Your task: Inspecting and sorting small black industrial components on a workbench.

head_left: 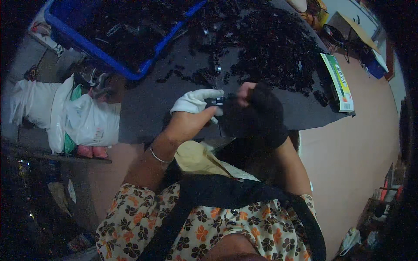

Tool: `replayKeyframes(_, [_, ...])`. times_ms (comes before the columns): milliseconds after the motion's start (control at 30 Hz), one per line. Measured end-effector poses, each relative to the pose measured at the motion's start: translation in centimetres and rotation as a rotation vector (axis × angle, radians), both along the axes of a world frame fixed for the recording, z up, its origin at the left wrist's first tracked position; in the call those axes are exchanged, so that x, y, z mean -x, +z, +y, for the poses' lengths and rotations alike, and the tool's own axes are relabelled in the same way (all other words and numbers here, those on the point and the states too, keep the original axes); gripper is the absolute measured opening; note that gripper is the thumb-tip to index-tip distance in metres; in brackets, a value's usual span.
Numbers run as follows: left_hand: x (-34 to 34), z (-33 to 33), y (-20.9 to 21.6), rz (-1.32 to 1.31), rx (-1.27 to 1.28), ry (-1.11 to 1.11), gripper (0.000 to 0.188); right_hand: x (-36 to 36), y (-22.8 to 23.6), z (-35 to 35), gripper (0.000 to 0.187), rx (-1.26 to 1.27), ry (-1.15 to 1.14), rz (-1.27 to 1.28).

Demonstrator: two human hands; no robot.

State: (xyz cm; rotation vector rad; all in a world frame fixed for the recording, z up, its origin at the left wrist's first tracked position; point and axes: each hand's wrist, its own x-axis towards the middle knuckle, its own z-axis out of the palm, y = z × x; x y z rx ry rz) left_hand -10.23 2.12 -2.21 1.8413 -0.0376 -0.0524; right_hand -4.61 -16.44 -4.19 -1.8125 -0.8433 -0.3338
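Two hands of mine meet near the middle of the frame, over a dark gray cloth (143,104). My left hand (191,104) wears a white glove and pinches a small black piece (216,101) with a pale, shiny patch on it. My left fingers are closed on it, thumb below and the others above. The piece sits right at those fingertips and pokes out toward the right of the frame. Its long side seems to run left to right, so the free end points at my right hand (259,102). My right hand has a dark cover, with bare fingertips showing. They look curled, but they are blurry. They are just right of the piece, and I can't tell if they touch it or hold anything. My left hand is the nearer one, since it has the piece. A big heap of dark bits (278,48) fills the upper right of the cloth. A blue bin (104,58) stands at the upper left. White bags (93,124) lie at the left.
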Motion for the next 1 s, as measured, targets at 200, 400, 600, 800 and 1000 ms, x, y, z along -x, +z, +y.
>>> replayKeyframes(200, [0.6, -0.1, 0.6, -0.112, -0.118, 0.026, 0.031, 1.2, 0.0, 0.6, 0.012, 0.112, 0.009, -0.23])
replayKeyframes(400, [1.0, -0.4, 1.9, -0.008, -0.008, -0.029, 0.034, 0.9, 0.2, 0.2, 0.02, 0.21, 0.013, -0.485])
replayKeyframes(600, [1.4, -0.3, 1.9, -0.002, 0.015, 0.009, 0.027, 1.2, 1.2, 0.2, 0.02, 0.27, 0.043, -0.554])
replayKeyframes(800, [2.7, -0.9, 2.1, -0.182, -0.09, -0.01, 0.022, 1.6, 0.6, 0.2, 0.028, 0.155, 0.148, 0.126])
replayKeyframes(1000, [2.7, -0.3, 2.2, -0.057, 0.066, -0.048, 0.025, 1.7, 0.9, 0.0, 0.032, 0.186, 0.208, 0.135])
